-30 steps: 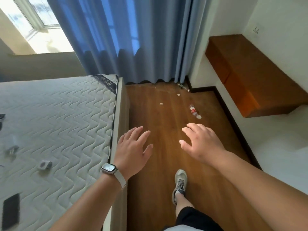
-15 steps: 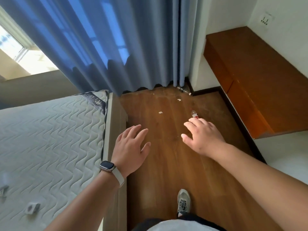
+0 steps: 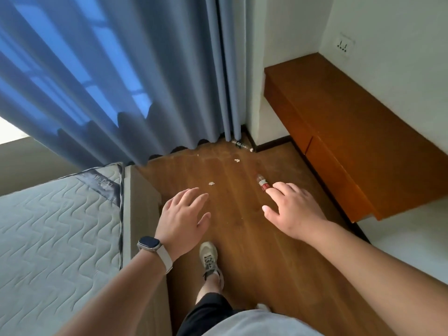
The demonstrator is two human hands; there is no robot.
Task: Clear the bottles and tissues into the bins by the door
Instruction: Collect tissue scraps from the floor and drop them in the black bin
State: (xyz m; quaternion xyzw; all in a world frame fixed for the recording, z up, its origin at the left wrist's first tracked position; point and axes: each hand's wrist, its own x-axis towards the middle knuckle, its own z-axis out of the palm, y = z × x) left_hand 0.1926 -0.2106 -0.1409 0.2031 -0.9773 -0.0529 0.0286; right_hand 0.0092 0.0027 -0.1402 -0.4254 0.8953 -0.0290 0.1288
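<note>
My left hand [image 3: 184,214] and right hand [image 3: 291,209] hang spread and empty at centre frame. Just above the right fingertips the red-labelled bottle [image 3: 261,181] lies on the floor [image 3: 266,275]. It's probably light, slick and crushable, so I'd wrap its middle.

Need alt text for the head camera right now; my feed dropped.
The left hand and right hand reach forward, open and empty, above a wooden floor between a mattress and a low wooden cabinet. A red-labelled bottle lies just beyond the right fingertips, a second bottle in the corner by the blue curtain, two tissue scraps between them.
</note>
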